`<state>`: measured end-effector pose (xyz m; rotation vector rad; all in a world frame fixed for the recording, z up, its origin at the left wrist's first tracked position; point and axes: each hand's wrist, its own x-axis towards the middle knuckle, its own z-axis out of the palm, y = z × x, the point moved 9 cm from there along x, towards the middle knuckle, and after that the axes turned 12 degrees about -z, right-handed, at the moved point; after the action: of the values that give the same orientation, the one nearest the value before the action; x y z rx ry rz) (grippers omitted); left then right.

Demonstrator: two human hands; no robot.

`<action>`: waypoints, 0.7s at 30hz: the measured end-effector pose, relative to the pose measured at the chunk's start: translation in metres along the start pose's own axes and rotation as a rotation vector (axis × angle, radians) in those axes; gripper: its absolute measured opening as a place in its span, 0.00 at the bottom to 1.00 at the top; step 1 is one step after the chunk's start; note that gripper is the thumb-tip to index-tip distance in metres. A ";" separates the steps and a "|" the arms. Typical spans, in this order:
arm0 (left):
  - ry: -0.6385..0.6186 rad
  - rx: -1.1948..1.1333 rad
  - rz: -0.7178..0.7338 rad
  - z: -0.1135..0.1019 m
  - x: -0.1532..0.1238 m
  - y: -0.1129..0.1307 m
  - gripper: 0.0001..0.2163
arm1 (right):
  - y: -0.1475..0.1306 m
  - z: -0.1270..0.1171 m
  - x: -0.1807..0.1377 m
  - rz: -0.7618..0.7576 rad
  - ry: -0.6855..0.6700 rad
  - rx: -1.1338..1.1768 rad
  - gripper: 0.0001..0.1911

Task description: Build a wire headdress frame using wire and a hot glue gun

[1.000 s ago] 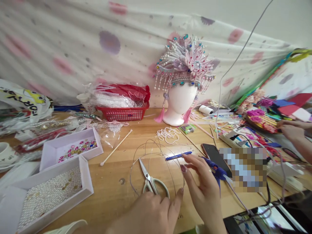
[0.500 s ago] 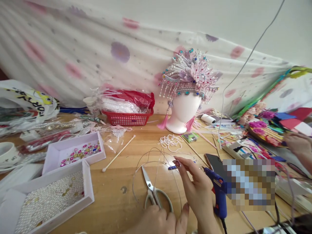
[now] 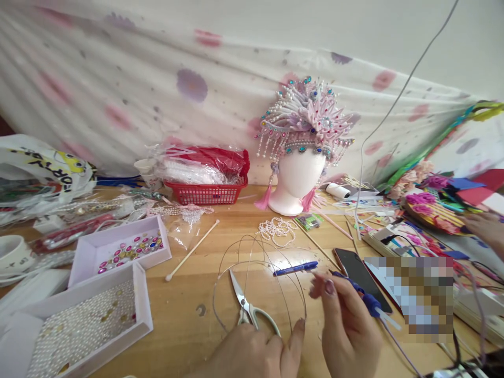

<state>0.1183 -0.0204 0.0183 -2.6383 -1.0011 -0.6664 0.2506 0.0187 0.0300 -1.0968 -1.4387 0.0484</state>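
A thin wire frame (image 3: 260,262) of several loops lies on the wooden table (image 3: 197,294), with scissors (image 3: 248,307) inside it. My left hand (image 3: 255,354) is at the bottom edge, fingers curled down on the frame's near rim and thumb up against the wire. My right hand (image 3: 348,328) is just right of the frame, fingertips pinched together; what they hold is too fine to see. A blue glue gun (image 3: 366,299) lies right behind that hand. A blue pen (image 3: 295,269) rests beyond the frame.
A white foam head with a pink beaded headdress (image 3: 303,131) stands at the back, with a red basket (image 3: 207,191) to its left. Trays of gems (image 3: 122,247) and pearls (image 3: 79,320) sit left. A phone (image 3: 356,270) and craft clutter lie right. Another person's hand (image 3: 488,226) shows at the right edge.
My right hand drew back from the blue pen toward me and to the right, fingers now pinched beside the glue gun. My left hand stayed on the frame's rim.
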 end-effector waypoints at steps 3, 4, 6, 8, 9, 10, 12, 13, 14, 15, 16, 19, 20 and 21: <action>-0.112 -0.100 0.000 -0.011 0.009 -0.013 0.28 | -0.008 -0.020 -0.019 0.029 0.179 0.040 0.06; -0.176 -0.153 -0.026 -0.013 0.011 -0.020 0.29 | -0.009 -0.021 -0.026 0.048 0.208 0.071 0.06; -0.307 -0.305 -0.127 -0.017 0.015 -0.037 0.33 | -0.008 -0.015 -0.036 0.098 0.174 0.121 0.05; -0.398 -0.401 -0.214 -0.022 0.016 -0.052 0.36 | -0.010 0.001 -0.040 0.082 0.029 0.118 0.07; -0.419 -0.426 -0.272 -0.024 0.017 -0.061 0.35 | -0.013 0.010 -0.039 0.043 -0.061 0.103 0.11; -0.426 -0.458 -0.318 -0.026 0.019 -0.067 0.33 | -0.017 0.020 -0.038 -0.012 -0.150 0.089 0.17; -0.423 -0.526 -0.405 -0.030 0.022 -0.079 0.28 | -0.026 0.037 -0.036 -0.115 -0.304 0.080 0.25; -0.423 -0.559 -0.438 -0.030 0.024 -0.083 0.26 | -0.029 0.042 -0.034 -0.137 -0.352 0.077 0.28; -0.428 -0.584 -0.466 -0.030 0.026 -0.086 0.25 | -0.031 0.046 -0.031 -0.148 -0.379 0.075 0.29; -0.436 -0.598 -0.490 -0.029 0.028 -0.089 0.24 | -0.034 0.049 -0.028 -0.153 -0.394 0.074 0.30; -0.440 -0.602 -0.510 -0.028 0.030 -0.091 0.24 | -0.037 0.051 -0.026 -0.160 -0.398 0.078 0.30; -0.429 -0.616 -0.547 -0.028 0.037 -0.097 0.24 | -0.044 0.054 -0.022 -0.172 -0.411 0.102 0.31; -0.420 -0.624 -0.556 -0.029 0.040 -0.099 0.24 | -0.045 0.054 -0.023 -0.175 -0.415 0.109 0.31; -0.413 -0.630 -0.563 -0.029 0.042 -0.101 0.24 | -0.044 0.053 -0.023 -0.177 -0.411 0.112 0.31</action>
<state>0.0682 0.0663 0.0706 -3.1138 -1.9814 -0.6285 0.1786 0.0099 0.0270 -0.8951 -1.8723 0.2372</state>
